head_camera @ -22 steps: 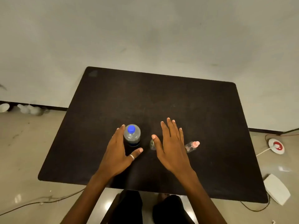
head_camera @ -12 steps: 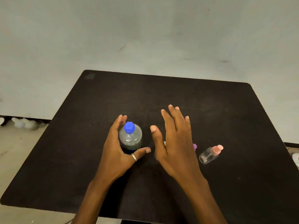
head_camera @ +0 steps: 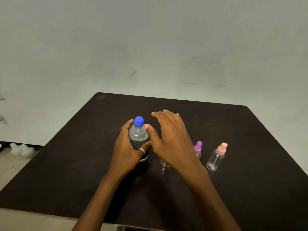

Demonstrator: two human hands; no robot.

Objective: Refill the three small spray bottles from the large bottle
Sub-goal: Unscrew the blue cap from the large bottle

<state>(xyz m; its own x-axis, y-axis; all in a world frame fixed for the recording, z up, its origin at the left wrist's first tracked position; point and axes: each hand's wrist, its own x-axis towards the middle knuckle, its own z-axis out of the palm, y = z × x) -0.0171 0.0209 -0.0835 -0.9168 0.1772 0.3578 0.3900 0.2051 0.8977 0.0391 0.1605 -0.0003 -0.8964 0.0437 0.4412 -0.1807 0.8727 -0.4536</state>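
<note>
Centrally on the bench: large bottle upright, blue cap on | left hand wraps its body in a grip | right hand just right of it, fingers straight, holding nothing | right of the large bottle: clear small bottle partly hidden under that hand, then purple-capped spray bottle, then pink-capped spray bottle.

- Dim, even indoor light — the grey wall looks flat and slightly murky.
- The dark table swallows most shadows; a faint sheen shows near the arms.
- The right hand is soft with blur at its fingertips.
- Small highlights glint on the large bottle and the pink-capped spray bottle.
- Wide-angle lens — the table edges splay outward toward the bottom.
</note>
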